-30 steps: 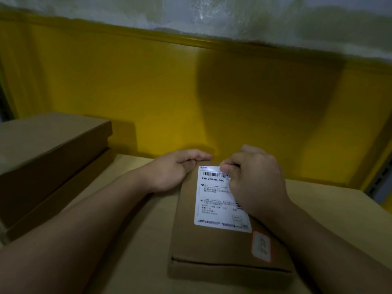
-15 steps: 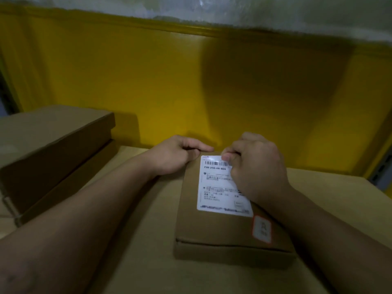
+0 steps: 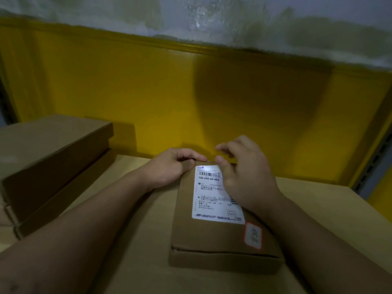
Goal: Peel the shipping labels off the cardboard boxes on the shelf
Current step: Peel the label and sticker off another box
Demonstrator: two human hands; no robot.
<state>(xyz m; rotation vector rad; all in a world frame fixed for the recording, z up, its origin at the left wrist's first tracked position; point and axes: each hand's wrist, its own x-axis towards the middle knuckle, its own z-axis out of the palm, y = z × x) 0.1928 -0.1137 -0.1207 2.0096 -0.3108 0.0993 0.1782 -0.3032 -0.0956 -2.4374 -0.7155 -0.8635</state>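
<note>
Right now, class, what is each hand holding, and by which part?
The left hand holds the small box by its far left corner. The right hand, fingers loose and blurred, is above the label's far right corner and seems to hold nothing.

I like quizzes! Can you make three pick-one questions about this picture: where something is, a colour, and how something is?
1. Where is the stack of boxes?
A. left of the small box
B. right of it
C. on it

2. What colour is the back wall?
A. blue
B. yellow
C. red

3. How is the white label?
A. peeled off
B. torn in half
C. stuck on the small box

1 A: the stack sits at the left edge.
2 B: yellow fills the background.
3 C: it lies on the box, partly under the right hand.
</note>
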